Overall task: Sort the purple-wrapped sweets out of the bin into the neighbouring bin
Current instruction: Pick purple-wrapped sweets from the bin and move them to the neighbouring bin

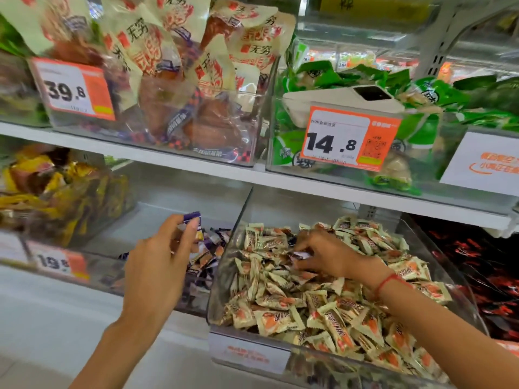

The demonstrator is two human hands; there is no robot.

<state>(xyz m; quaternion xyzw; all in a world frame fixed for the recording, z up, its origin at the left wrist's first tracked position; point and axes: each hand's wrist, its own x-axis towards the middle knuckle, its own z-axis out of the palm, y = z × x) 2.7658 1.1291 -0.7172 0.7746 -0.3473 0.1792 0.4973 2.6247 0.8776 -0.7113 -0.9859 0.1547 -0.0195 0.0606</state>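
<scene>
Left hand (165, 256) is pinched on a purple-wrapped sweet (192, 219) above the neighbouring bin (157, 220), where purple sweets are already heaped. Right hand (323, 255) is closed on another among the cream sweets (323, 313) in the full bin (224, 276). More sorting is likely left. Free room is limited by the shelf (252, 178) above.

Two white shop shelves, each lined with clear bins.
On the upper shelf (196, 171) two clear bins are set side by side; on the lower shelf (70, 318) the cream-sweet bin (224, 276) and its purple-sweet neighbour (168, 299) are placed touching.
</scene>
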